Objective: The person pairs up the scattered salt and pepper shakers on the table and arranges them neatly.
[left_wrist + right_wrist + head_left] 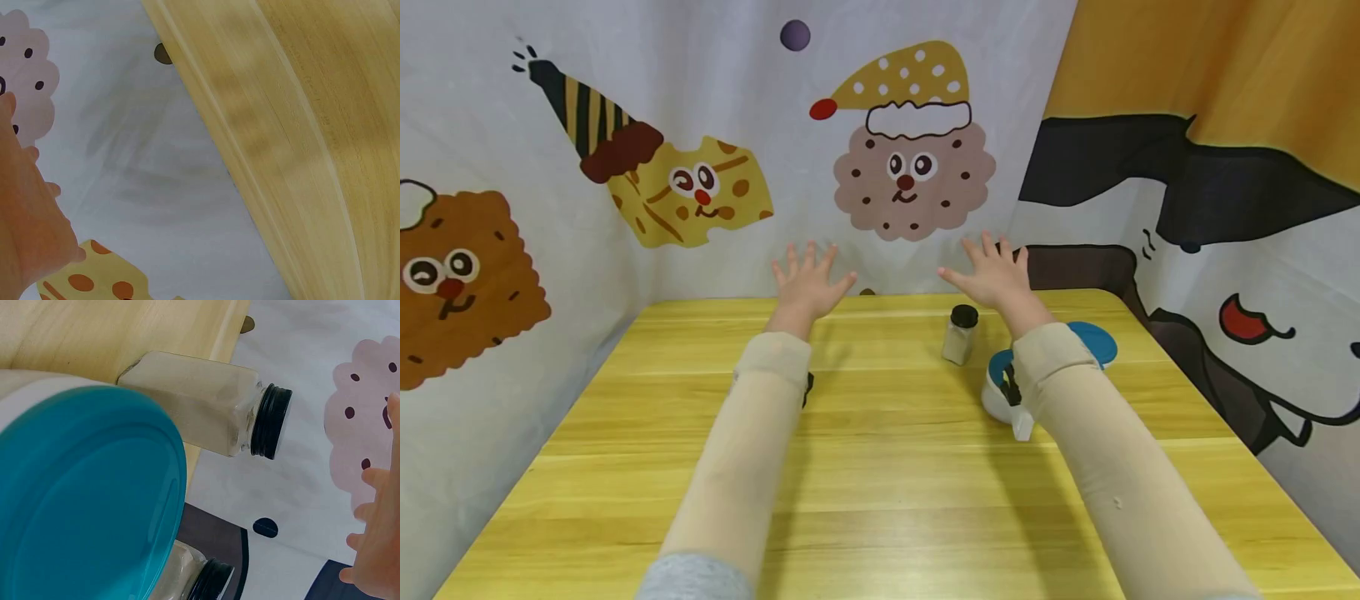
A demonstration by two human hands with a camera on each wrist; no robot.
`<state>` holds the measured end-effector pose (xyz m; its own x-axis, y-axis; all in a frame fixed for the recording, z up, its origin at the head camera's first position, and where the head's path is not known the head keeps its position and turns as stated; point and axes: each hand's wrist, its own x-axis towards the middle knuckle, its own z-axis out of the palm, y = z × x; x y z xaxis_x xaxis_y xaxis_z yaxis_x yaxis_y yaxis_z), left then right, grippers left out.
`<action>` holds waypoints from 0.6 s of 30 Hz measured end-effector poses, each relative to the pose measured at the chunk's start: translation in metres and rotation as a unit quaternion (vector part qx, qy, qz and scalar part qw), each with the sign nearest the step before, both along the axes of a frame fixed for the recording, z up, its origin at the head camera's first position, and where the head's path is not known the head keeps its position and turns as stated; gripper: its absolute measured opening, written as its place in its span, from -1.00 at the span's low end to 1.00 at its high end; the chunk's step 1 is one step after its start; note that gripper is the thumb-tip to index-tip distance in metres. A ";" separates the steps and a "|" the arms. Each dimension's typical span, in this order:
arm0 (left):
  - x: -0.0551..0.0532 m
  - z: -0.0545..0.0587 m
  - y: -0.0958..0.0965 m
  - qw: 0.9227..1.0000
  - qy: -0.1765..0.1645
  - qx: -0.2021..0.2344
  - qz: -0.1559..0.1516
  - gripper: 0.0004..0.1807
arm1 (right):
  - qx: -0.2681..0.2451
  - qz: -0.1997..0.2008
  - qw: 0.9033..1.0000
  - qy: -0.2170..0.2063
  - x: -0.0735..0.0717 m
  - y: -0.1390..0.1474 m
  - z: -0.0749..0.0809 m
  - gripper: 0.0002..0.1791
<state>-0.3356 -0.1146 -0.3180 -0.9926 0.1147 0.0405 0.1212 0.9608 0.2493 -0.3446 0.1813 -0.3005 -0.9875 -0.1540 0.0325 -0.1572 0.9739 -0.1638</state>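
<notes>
My left hand (807,287) is held up over the far side of the table with its fingers spread, holding nothing. Likewise raised and spread is my right hand (996,279), also holding nothing. Just below the right hand stands a clear square jar (958,342) with a black lid. A white container (996,406) with a blue top stands partly behind the right sleeve. In the right wrist view a blue lid (87,500) looms large, with the jar (194,403) behind it. The left wrist view catches the edge of the left hand (37,219).
Another blue lid (1093,342) shows beyond the right sleeve. A second black-lidded jar (181,572) is partly hidden in the right wrist view. A small black thing (808,388) peeks out beside the left sleeve. Behind the wooden table (880,500) hangs a printed curtain (715,50).
</notes>
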 end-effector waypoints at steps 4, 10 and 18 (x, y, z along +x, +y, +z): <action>0.000 -0.001 -0.002 1.000 -0.002 0.005 -0.003 -0.18 | -0.002 0.002 1.000 0.002 0.001 0.001 0.000 0.03; -0.001 -0.003 -0.005 1.000 0.001 0.010 -0.006 -0.19 | -0.003 0.003 1.000 0.003 0.001 0.004 -0.001 0.03; 0.000 -0.003 -0.003 1.000 0.007 0.007 -0.017 -0.17 | -0.005 0.008 1.000 0.006 0.002 0.007 -0.001 0.06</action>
<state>-0.3359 -0.1173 -0.3209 -0.9874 0.1475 0.0571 0.1574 0.9527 0.2601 -0.3430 0.1888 -0.3018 -0.9845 -0.1692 0.0454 -0.1746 0.9696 -0.1715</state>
